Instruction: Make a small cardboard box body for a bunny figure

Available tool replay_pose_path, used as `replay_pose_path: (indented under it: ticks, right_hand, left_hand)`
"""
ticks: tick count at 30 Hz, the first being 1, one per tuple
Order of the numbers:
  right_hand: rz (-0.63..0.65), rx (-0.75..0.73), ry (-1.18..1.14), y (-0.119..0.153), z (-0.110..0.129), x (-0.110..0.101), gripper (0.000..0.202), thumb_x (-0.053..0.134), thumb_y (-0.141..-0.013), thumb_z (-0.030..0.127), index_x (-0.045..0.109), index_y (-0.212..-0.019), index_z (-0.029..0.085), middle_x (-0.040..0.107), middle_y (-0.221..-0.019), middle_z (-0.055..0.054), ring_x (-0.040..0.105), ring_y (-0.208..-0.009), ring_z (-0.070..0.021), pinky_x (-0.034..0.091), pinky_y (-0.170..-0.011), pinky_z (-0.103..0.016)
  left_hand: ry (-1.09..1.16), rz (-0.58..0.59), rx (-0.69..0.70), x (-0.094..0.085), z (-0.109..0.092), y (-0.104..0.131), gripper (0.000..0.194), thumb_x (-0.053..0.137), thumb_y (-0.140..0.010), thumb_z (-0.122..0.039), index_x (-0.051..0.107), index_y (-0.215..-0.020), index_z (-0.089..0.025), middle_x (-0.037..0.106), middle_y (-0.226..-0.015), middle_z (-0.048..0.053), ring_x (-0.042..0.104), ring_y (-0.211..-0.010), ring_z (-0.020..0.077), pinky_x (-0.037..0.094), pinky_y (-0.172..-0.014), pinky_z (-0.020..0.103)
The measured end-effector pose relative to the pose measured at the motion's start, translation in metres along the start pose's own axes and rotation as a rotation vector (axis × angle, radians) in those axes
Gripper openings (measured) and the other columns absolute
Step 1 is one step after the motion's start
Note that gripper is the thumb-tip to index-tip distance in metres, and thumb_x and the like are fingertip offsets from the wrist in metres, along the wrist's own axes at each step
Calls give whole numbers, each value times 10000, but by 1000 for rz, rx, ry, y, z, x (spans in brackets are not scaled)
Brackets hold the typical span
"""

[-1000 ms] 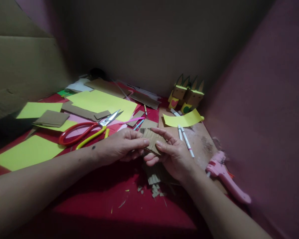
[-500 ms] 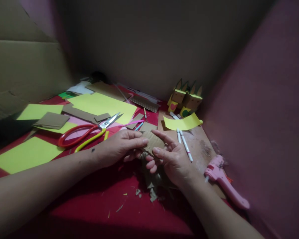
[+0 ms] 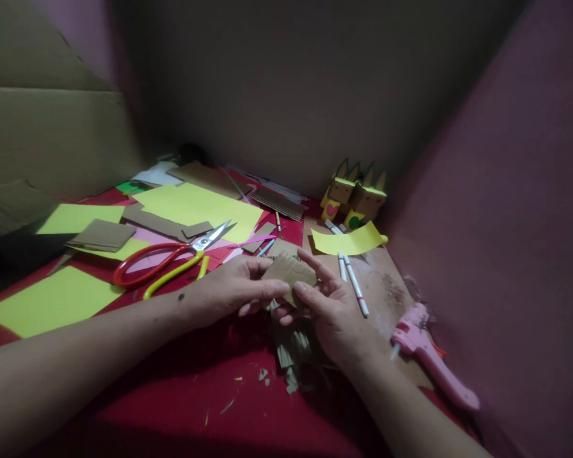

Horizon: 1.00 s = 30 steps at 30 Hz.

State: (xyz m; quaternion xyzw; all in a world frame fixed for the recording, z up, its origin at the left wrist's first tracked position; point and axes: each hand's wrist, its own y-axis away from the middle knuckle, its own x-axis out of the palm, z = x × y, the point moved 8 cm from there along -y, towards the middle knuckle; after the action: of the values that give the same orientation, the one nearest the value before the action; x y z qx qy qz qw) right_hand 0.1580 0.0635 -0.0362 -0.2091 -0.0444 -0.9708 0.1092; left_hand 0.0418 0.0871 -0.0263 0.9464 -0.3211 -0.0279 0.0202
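Note:
A small piece of brown cardboard (image 3: 291, 272) is held between both hands near the middle of the view. My left hand (image 3: 248, 286) pinches its left side, thumb on top. On the right side, my right hand (image 3: 332, 302) grips it with the thumb on its face and the index finger along the upper edge. Cardboard strips and scraps (image 3: 293, 353) lie under the hands. Left of my left hand rest scissors (image 3: 203, 243) with red and yellow handles, blades apart.
Yellow sheets (image 3: 200, 207) and cardboard pieces (image 3: 102, 235) cover the left of the red table (image 3: 172, 394). To the right are white markers (image 3: 356, 283), a curled yellow strip (image 3: 348, 240), a pink glue gun (image 3: 424, 353) and small cardboard figures (image 3: 356, 197) by the wall.
The cardboard piece has turned and tilted slightly in my fingers, and the fingers of my right hand have shifted a little. The view has moved slightly.

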Motion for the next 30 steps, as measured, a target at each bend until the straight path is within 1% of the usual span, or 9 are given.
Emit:
replay_pose_path:
  ticks: [3, 5, 10, 14, 18, 21, 24, 28, 30]
  right_hand:
    - [-31, -56, 121, 2, 4, -3, 464, 836, -727, 316, 698, -1162, 231, 742, -770, 16, 694, -622, -121, 558, -605, -229]
    - [-56, -80, 205, 3, 7, -7, 275, 818, -753, 369, 765, -971, 210, 748, -795, 0, 674, -671, -110, 536, -647, -218]
    - [-50, -72, 414, 9, 11, -9, 232, 757, -805, 415, 751, -768, 185, 690, -674, -1, 607, -623, -123, 487, -606, -244]
    - [-76, -116, 425, 12, 13, -10, 221, 737, -821, 397, 717, -750, 189, 661, -648, 12, 568, -581, -120, 455, -566, -244]
    - [-82, -119, 389, 13, 10, -8, 243, 738, -815, 404, 686, -730, 182, 614, -616, 24, 532, -569, -109, 429, -537, -224]
    - [-57, -109, 361, 12, 9, -5, 237, 741, -822, 408, 685, -772, 183, 632, -664, 23, 547, -598, -95, 446, -552, -199]
    - [50, -71, 332, 10, 5, 3, 217, 726, -852, 401, 693, -892, 191, 665, -681, 20, 605, -594, -100, 507, -577, -203]
    - [117, -18, 103, 6, 3, 7, 220, 707, -874, 385, 647, -977, 200, 688, -704, 22, 629, -490, -94, 530, -480, -190]
    - [142, 53, -22, 3, -1, 9, 313, 722, -853, 367, 590, -1107, 238, 708, -775, 27, 647, -446, -108, 526, -405, -195]
  left_hand:
    - [-66, 29, 4, 5, -5, 3, 240, 679, -810, -361, 668, -912, -144, 631, -727, -6, 453, -555, 77, 337, -504, 199]
    - [-140, 34, 7, 7, -8, 5, 207, 665, -795, -341, 645, -855, -145, 613, -747, -7, 489, -624, 96, 371, -560, 210]
    - [-346, 42, 24, 12, -11, 10, 256, 637, -767, -329, 463, -642, -189, 429, -607, -66, 391, -559, 86, 295, -497, 217]
    - [-335, 33, -11, 14, -13, 13, 316, 662, -752, -387, 449, -624, -193, 415, -599, -66, 381, -560, 90, 286, -492, 220]
    - [-311, 12, 21, 14, -17, 16, 334, 659, -752, -379, 434, -594, -189, 386, -584, -72, 353, -559, 83, 275, -495, 218]
    - [-262, -49, 36, 7, -18, 17, 279, 674, -755, -365, 512, -627, -177, 458, -601, -60, 412, -572, 90, 317, -504, 213]
    - [-171, -101, 56, 1, -20, 17, 220, 697, -767, -336, 585, -686, -165, 626, -673, -12, 580, -653, 132, 450, -599, 235]
    - [113, -4, 117, 12, -22, 14, 137, 703, -825, -260, 612, -863, -165, 744, -772, 39, 722, -709, 201, 568, -713, 330]
    - [250, 69, 176, 18, -26, 14, 263, 692, -839, -189, 563, -1068, -196, 753, -802, 24, 737, -683, 206, 586, -709, 362]
